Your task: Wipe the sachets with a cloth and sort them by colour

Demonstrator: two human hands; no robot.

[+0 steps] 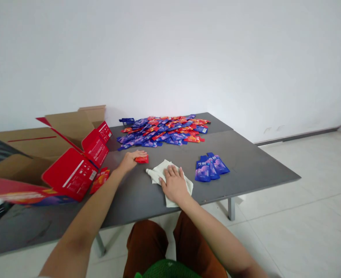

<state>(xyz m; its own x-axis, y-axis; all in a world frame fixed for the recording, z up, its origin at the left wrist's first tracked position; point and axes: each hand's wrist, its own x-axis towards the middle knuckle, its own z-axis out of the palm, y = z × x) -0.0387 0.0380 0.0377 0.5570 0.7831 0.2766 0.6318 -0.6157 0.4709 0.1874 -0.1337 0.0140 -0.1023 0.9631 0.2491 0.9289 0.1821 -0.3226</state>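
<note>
In the head view, a white cloth (158,172) lies rumpled on the dark grey table (251,170), close to the near edge, with one twisted corner pointing left. The right hand (174,185) rests palm down on top of this cloth, its fingers extended and slightly spread, the thumb set apart from them. The left hand (129,160) is to the left of the cloth and a little farther back, its fingers reaching over a small red pouch (141,159) and touching it; whether they pinch it or only lie on it, I cannot tell. That pouch lies just beyond the cloth's left corner.

To the right of the cloth, three blue-purple printed pouches (202,172) overlap in a fan, flat on the table. Behind the cloth, toward the wall (170,50), spreads a large mixed heap of blue-purple and red-orange pouches (164,131). Well to the left of the cloth stands a red printed cardboard box (73,175) with its brown-lined flaps open, and some orange-red pouches (100,180) lie beside it. On the near side of the cloth, below the table edge, are the person's brown trousers (147,243).
</note>
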